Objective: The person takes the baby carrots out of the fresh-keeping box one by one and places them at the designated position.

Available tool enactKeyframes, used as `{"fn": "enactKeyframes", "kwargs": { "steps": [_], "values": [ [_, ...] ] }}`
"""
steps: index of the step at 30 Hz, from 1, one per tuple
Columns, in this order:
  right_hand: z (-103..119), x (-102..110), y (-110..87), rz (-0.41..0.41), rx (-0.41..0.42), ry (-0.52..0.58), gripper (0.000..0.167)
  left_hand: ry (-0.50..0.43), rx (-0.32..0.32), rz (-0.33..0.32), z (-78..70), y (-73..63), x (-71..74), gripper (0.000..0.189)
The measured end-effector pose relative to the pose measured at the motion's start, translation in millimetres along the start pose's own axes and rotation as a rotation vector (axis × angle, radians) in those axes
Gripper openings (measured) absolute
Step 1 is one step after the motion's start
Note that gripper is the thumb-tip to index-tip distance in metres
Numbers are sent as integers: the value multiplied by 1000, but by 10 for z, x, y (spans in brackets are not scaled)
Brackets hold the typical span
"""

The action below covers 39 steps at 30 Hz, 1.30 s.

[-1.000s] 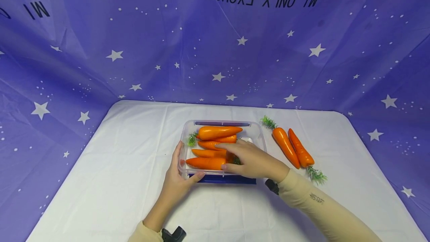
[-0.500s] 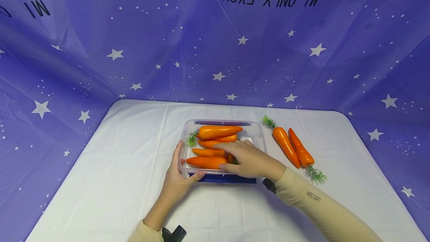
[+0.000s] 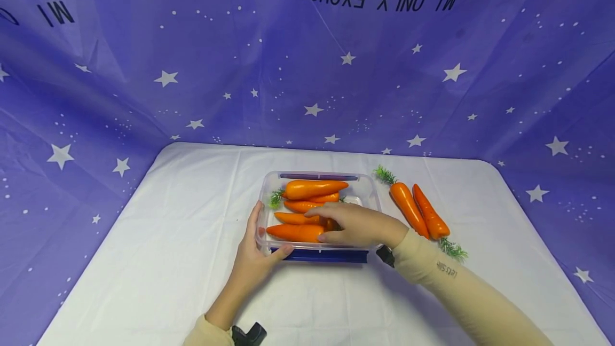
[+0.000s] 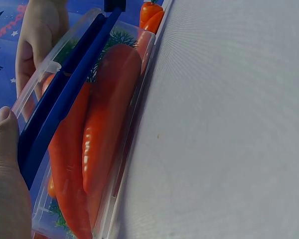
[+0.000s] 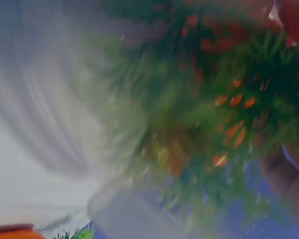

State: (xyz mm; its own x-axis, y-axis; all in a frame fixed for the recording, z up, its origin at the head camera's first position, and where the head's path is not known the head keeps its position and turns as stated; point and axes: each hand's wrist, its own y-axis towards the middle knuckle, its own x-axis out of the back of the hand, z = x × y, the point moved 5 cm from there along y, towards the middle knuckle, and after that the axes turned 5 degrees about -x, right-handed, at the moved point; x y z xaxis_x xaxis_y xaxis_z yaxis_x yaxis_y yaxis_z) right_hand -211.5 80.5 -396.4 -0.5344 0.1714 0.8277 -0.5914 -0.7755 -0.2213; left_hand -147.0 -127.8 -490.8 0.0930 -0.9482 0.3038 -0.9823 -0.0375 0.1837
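Observation:
In the head view, a clear plastic food container (image 3: 373,196) with blue clip flaps holds several orange carrots with green tops. My left hand (image 3: 254,260) grips its front left corner, thumb at the front rim and fingers along the left wall. Inside the container, my right hand (image 3: 360,224) reaches over the right ends of the carrots. Its thumb and fingers hold the thick end of the front carrot (image 3: 294,233); the palm hides that carrot's top. Another carrot (image 4: 109,99) shows through the container wall in the left wrist view. Blurred green leaves (image 5: 189,109) fill the right wrist view.
Two more carrots lie right of the container on the white cloth, one (image 3: 408,210) with its top pointing away, the other (image 3: 430,212) with its top toward me. A purple star-printed curtain (image 3: 307,68) stands behind the table (image 3: 168,239).
My right hand shifts slightly within the container, staying over the carrots' right ends. My left hand and the container hold their place.

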Motion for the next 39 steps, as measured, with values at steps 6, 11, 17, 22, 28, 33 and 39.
{"fn": "enactKeyframes", "kwargs": {
  "steps": [6, 11, 17, 22, 28, 33, 39],
  "values": [
    [-26, 33, 9, 71, 38, -75, 61, 16, -10, -5, 4, -2, 4, 110],
    [19, 58, 22, 69, 57, -92, 69, 18, -13, -5, -3, 0, 7, 110],
    [62, 67, 41, 21, 78, -213, 70, -2, -10, -3, -8, 6, 7, 109],
    [74, 56, 47, -18, 102, -308, 69, -9, -2, 2, -5, 4, 3, 109],
    [111, 53, 48, -76, 151, -453, 62, 5, 3, 1, -8, 1, 2, 109],
    [114, 32, 57, -85, 170, -473, 58, 5, 15, 6, 1, 1, 0, 109],
    [123, 14, 59, -89, 189, -471, 54, 13, 2, 5, -2, 3, 5, 109]
  ]
}}
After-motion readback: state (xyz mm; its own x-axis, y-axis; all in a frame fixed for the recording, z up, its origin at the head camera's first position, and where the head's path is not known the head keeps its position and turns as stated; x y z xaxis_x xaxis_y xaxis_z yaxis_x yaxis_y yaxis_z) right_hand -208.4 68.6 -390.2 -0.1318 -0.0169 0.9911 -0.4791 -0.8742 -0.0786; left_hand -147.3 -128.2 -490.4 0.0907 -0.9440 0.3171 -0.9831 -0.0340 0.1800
